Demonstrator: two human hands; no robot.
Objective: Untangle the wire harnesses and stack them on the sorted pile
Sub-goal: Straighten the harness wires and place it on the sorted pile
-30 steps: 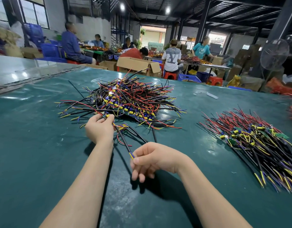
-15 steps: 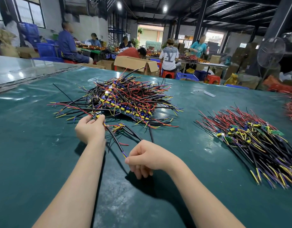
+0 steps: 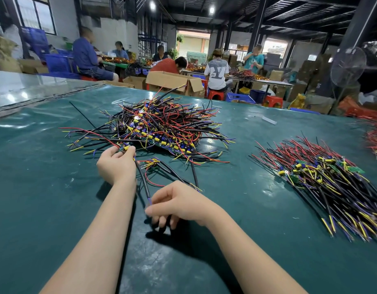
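Observation:
A tangled heap of wire harnesses (image 3: 162, 126), black, red, yellow and blue, lies in the middle of the green table (image 3: 45, 198). My left hand (image 3: 116, 164) pinches the yellow-connector end of one black harness (image 3: 143, 181) at the heap's near edge. My right hand (image 3: 177, 203) pinches that harness's other end, close to me. The harness runs taut between the two hands. A sorted pile (image 3: 325, 183) of aligned harnesses lies at the right. A loose harness (image 3: 168, 170) rests between my hands and the heap.
Another red wire bundle (image 3: 376, 141) sits at the far right edge. A small clear strip (image 3: 268, 119) lies behind the piles. Beyond the table are cardboard boxes (image 3: 172, 81), seated people at other tables, red stools and a standing fan (image 3: 347, 66).
Both hands keep their hold on the same harness and have barely shifted against the heap. The camera has moved a little, sliding the scene in the frame.

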